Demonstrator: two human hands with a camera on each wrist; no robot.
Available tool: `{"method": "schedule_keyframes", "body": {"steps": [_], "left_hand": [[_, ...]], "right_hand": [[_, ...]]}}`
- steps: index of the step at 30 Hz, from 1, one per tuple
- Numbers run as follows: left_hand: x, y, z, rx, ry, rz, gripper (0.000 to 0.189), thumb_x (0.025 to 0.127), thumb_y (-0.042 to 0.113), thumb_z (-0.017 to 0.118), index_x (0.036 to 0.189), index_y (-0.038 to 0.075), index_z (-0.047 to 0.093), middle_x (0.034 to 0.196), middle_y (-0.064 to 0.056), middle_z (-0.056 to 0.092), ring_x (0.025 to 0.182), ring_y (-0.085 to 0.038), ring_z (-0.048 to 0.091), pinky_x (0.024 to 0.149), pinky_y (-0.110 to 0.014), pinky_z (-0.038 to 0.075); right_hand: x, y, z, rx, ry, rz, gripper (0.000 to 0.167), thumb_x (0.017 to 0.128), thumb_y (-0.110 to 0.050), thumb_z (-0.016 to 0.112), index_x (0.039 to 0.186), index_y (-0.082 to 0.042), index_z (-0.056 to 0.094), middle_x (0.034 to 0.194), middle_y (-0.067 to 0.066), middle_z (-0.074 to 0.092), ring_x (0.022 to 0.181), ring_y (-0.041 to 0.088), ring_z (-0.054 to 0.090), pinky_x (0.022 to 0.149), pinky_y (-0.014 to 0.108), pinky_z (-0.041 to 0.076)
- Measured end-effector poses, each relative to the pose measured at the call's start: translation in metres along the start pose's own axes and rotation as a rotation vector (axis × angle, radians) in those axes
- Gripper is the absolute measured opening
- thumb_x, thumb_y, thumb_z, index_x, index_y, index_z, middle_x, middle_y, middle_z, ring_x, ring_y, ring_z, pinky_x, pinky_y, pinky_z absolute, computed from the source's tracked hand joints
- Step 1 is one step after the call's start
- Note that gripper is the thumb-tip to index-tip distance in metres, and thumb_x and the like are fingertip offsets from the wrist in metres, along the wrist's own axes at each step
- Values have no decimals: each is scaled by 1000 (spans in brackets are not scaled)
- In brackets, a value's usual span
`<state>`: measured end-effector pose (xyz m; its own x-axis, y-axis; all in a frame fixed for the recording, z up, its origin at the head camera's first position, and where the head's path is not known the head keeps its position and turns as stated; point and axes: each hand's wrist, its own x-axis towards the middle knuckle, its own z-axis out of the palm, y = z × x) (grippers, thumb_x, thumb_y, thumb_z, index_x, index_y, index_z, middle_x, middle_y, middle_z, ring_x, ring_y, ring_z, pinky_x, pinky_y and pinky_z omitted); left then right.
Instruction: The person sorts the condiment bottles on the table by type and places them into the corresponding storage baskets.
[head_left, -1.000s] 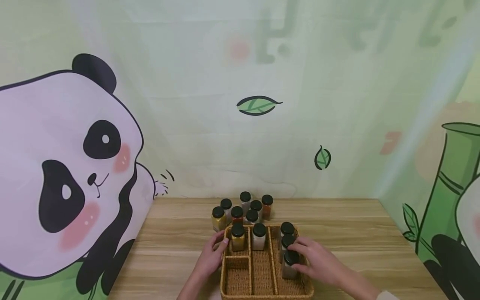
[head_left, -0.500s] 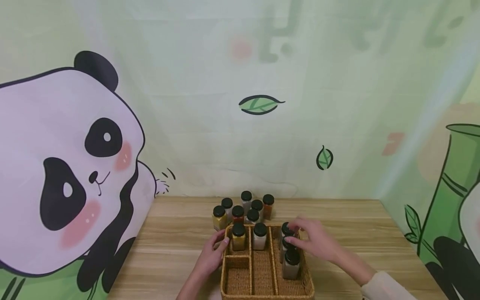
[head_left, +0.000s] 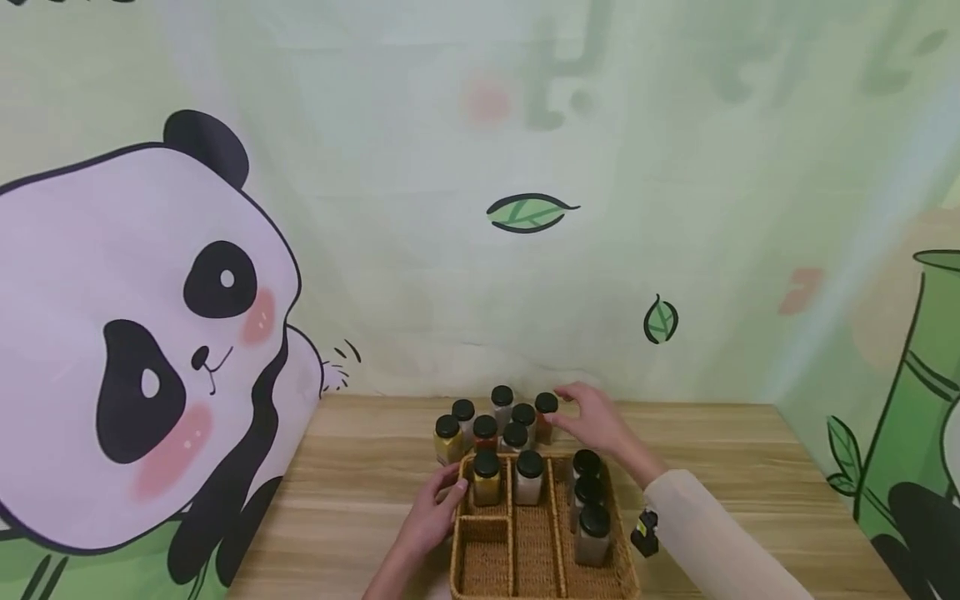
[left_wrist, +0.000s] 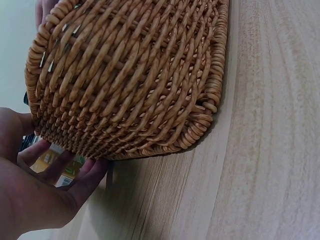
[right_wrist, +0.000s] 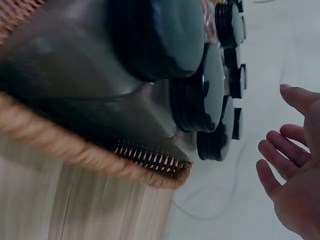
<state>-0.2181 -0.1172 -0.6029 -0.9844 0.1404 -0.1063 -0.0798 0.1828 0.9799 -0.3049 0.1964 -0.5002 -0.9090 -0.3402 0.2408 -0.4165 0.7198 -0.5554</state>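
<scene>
A wicker basket (head_left: 534,554) with compartments stands at the table's front. My left hand (head_left: 431,518) grips its left rim near the back corner; in the left wrist view the fingers lie against the woven outer wall. My right hand (head_left: 598,423) reaches past the basket's back edge, thumb and fingers parted beside a black-lidded spice jar (head_left: 546,404) with reddish contents. In the right wrist view this hand (right_wrist: 297,160) holds nothing. Inside the basket stand a yellow jar (head_left: 486,482), a whitish jar (head_left: 529,481), and three greyish jars in a row, the nearest jar (head_left: 593,542) foremost.
Behind the basket, several more black-lidded jars stand in a cluster, among them a yellow jar (head_left: 448,442) and a red jar (head_left: 485,432). A small black object (head_left: 645,533) shows beside the right sleeve. A panda-printed backdrop (head_left: 420,292) rises behind the wooden table (head_left: 720,475).
My right hand has left the greyish jars in the right compartment and moved back to the jar at the cluster's right end. My left hand stays at the rim.
</scene>
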Motion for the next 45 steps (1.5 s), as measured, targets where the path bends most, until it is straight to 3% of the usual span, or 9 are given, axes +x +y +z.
{"method": "schedule_keyframes", "body": {"steps": [8,16,20,24,28,32,40,45], "left_hand": [[0,0,8,-24,-10,-24,59,110,41,57,157,6,46,156,-28,45,143,-56,42,94,-59,58],[1,-2,16,-40,-15,-10,60,110,40,59,157,6,46,156,-28,46,142,-54,45,94,-56,59],[0,-1,19,-40,-18,-7,59,110,39,59,157,5,47,155,-27,47,141,-53,46,94,-56,59],[-2,2,21,-46,-30,9,56,111,36,58,156,4,47,154,-27,47,141,-52,47,94,-54,59],[-3,2,22,-41,-33,17,55,111,35,58,155,4,48,152,-27,49,140,-52,47,93,-52,60],[-4,2,21,-34,-23,22,55,111,34,59,155,4,49,153,-27,49,140,-52,48,94,-53,59],[-2,-1,11,30,10,45,55,111,37,57,155,4,49,153,-27,50,140,-54,48,100,-57,55],[-1,-2,4,28,25,34,56,111,39,55,156,6,48,153,-26,50,140,-52,49,101,-56,55]], "right_hand": [[20,17,8,-72,-125,72,58,101,-20,74,148,8,53,149,29,55,137,47,53,113,60,44],[22,23,8,-196,-279,40,67,100,-19,75,154,8,46,148,33,53,136,50,52,112,61,43],[20,26,9,-180,-264,46,61,100,-18,73,152,5,50,142,32,57,129,49,57,108,60,47],[19,31,9,-168,-205,45,50,100,-18,75,141,4,59,131,28,64,121,46,61,102,60,51],[18,35,10,-166,-178,48,39,98,-22,79,126,1,64,113,18,70,102,36,67,88,53,56],[17,35,11,-159,-177,71,35,96,-23,82,118,-2,64,101,13,70,86,27,63,76,47,53],[17,30,9,-220,-196,23,31,97,-21,80,117,-1,66,103,12,71,88,25,63,78,45,54],[23,16,-4,-198,-131,-43,33,97,-20,79,119,0,66,107,14,71,93,29,67,80,46,57]]}}
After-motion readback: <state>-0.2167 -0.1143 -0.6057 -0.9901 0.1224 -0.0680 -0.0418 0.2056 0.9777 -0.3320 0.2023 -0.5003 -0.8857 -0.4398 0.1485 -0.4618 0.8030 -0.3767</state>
